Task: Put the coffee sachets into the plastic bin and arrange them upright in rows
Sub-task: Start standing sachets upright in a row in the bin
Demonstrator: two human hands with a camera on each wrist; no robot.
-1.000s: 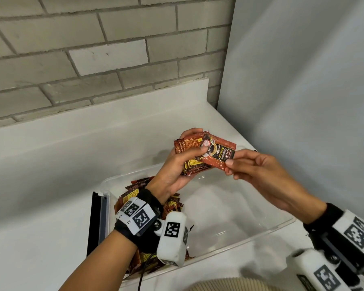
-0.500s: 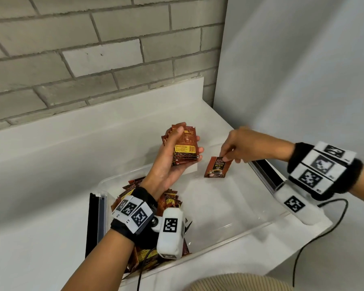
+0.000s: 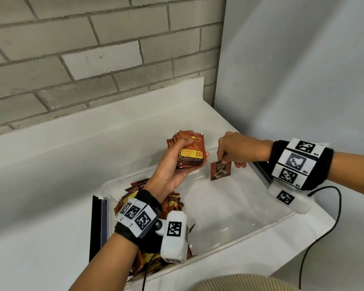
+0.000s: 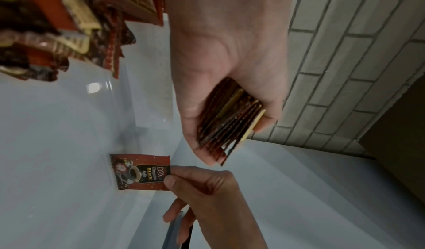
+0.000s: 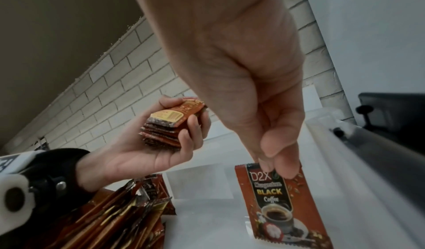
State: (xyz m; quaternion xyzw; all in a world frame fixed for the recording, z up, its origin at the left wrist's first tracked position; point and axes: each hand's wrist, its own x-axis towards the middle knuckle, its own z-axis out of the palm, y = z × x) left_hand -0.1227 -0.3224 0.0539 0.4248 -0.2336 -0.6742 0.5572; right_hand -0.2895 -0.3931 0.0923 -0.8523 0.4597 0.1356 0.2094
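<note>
From the head camera, the clear plastic bin [image 3: 261, 222] sits on a white counter [image 3: 51, 206] that ends at a brick wall behind and a plain white wall on the right, with the bin's right rim close to the counter's right edge. A loose heap of sachets [image 3: 172, 203] fills the bin's left end under the left wrist; the middle and right of the floor lie bare. A black strip [image 3: 94, 227] lies just beside the bin's left wall. The left hand [image 3: 177, 166] is held above the bin's far left part, palm up, thumb and fingers curled round a stack of sachets [image 3: 190, 151]. The right hand [image 3: 237, 149] hangs near the far right corner and pinches the top edge of a single sachet [image 3: 220, 170], which hangs upright over the bare floor. The left wrist camera shows the stack [image 4: 230, 118] edge-on, clamped between thumb and fingers, and the right hand [image 4: 207, 189] with thumb and forefinger closed on the end of the single sachet [image 4: 140, 172], apart from the heap [image 4: 57, 31]. The right wrist camera shows fingertips [image 5: 285, 167] pinching the printed sachet [image 5: 280, 207] at its top, its lower edge close to the bin floor, whether touching I cannot tell, beside the bin's right wall [image 5: 345, 171]; the left hand [image 5: 156, 151] grips the stack [image 5: 170, 125] well clear of it.
</note>
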